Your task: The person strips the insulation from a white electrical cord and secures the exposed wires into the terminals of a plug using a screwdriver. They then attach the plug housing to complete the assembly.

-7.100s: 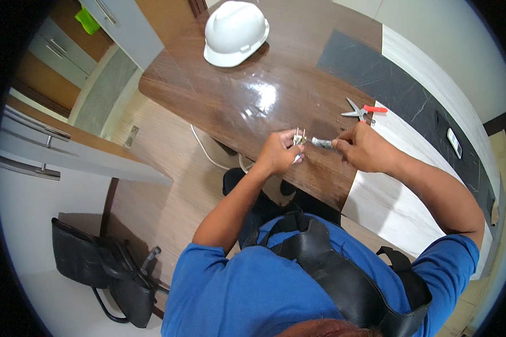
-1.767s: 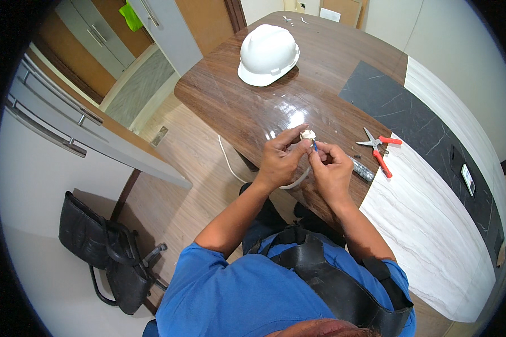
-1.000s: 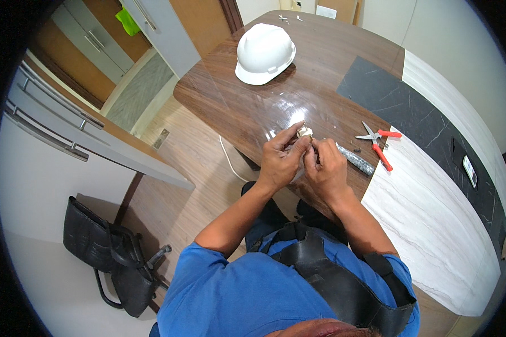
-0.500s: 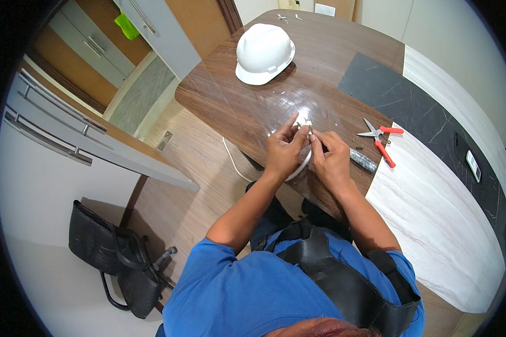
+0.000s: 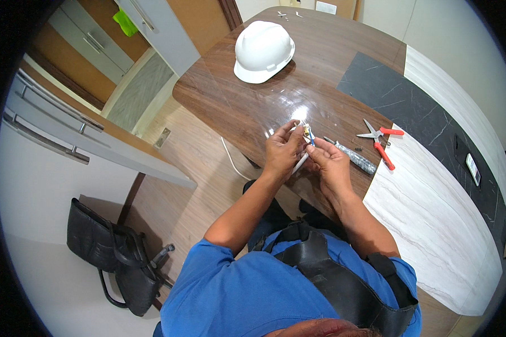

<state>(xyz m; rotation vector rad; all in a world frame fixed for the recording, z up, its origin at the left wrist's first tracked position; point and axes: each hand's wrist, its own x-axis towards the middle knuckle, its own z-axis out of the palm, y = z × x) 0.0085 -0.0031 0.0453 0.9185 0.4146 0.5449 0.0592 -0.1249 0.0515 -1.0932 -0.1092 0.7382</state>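
Over the near edge of the wooden table, my left hand (image 5: pixel 282 153) pinches a small white electrical fitting (image 5: pixel 306 129) with brass-coloured parts. Its exact kind is too small to make out. My right hand (image 5: pixel 330 164), just to the right, has thumb and fingers closed on a thin blue wire (image 5: pixel 312 141) that runs up to the fitting. A white cable (image 5: pixel 300 163) passes below and between both hands. Right beside my right hand lies a tool with a clear, speckled handle (image 5: pixel 361 161), probably a screwdriver. My fingers partly hide the fitting.
Red-handled snips (image 5: pixel 383 147) lie spread on the right, near small metal pieces (image 5: pixel 358 149). A white hard hat (image 5: pixel 262 51) rests farther back. White scraps (image 5: pixel 284 15) lie at the far edge, a phone (image 5: pixel 473 168) at far right. A black chair (image 5: pixel 112 253) stands lower left.
My right hand has turned and shifted slightly down, away from the fitting. The blue wire and the fitting's brass parts now show, as does more of the speckled-handled tool.
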